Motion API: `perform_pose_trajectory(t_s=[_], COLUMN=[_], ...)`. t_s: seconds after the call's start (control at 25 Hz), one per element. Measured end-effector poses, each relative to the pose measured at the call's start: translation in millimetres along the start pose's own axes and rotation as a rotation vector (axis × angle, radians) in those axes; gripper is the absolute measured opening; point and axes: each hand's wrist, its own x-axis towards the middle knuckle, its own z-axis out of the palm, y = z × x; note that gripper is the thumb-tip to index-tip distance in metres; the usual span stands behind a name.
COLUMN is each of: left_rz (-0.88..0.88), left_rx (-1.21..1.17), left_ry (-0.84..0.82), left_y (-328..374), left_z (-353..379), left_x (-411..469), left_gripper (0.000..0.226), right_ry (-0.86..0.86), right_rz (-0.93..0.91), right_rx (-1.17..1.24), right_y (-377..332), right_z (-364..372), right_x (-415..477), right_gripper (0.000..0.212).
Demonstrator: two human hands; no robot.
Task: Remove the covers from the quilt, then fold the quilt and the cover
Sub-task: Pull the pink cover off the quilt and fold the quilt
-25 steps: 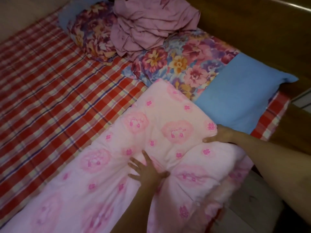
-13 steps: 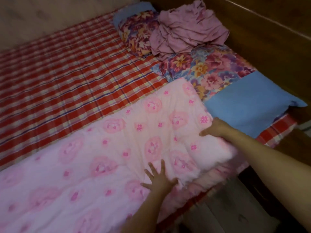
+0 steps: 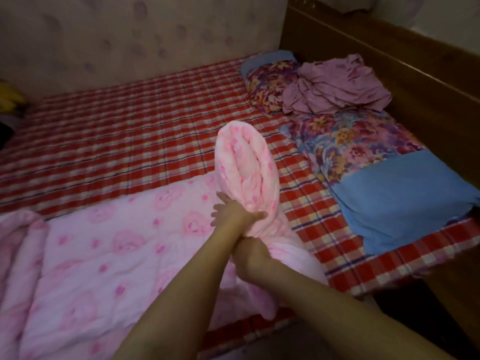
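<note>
The pink flowered quilt (image 3: pixel 109 245) lies along the near edge of the bed. Its right end (image 3: pixel 246 162) is raised upright in a thick folded roll. My left hand (image 3: pixel 233 215) grips the base of that raised roll, thumb on its right side and fingers on its left. Just below, my right hand (image 3: pixel 250 261) clutches the bunched quilt near the bed's edge. The crumpled mauve cover (image 3: pixel 335 84) sits in a heap on the pillows at the back right, apart from both hands.
A red plaid sheet (image 3: pixel 130 131) covers the mattress. Two floral pillows with blue ends (image 3: pixel 363 152) (image 3: pixel 270 81) lie along the wooden headboard (image 3: pixel 389 61) on the right. A papered wall (image 3: pixel 130 35) runs behind the bed. Something yellow (image 3: pixel 10 100) sits far left.
Both hands were resting flat on the spread quilt's right end. Now they grip that end, lifted and swung upright toward the left. The view has pulled back.
</note>
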Motion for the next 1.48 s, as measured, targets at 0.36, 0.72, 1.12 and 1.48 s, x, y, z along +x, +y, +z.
perform_pose_trajectory(t_s=[0.36,0.72,1.12,1.48], left_rz=[0.072,-0.168,-0.16,0.029], left_rx=[-0.144,-0.679,-0.758,-0.316], left_ry=[-0.081,0.088,0.024,0.294], left_y=[-165.6,-377.5,-446.2,-478.2], left_z=[-100.3,-276.4,-181.9,-203.2], left_x=[18.4,42.2,54.4,87.8], left_gripper=[0.049,0.037,0.085,0.048], right_ry=[-0.262,0.08,0.211,0.109], right_rz=[-0.123,0.116,0.306,0.076], right_rx=[0.003,0.223,-0.026,-0.05], right_y=[-138.4,-218.1,-286.6,-316.6], right_z=[-1.5,18.9,117.4,137.3], right_x=[42.4,112.6,106.2,106.4], right_gripper=[0.042,0.08,0.088,0.074])
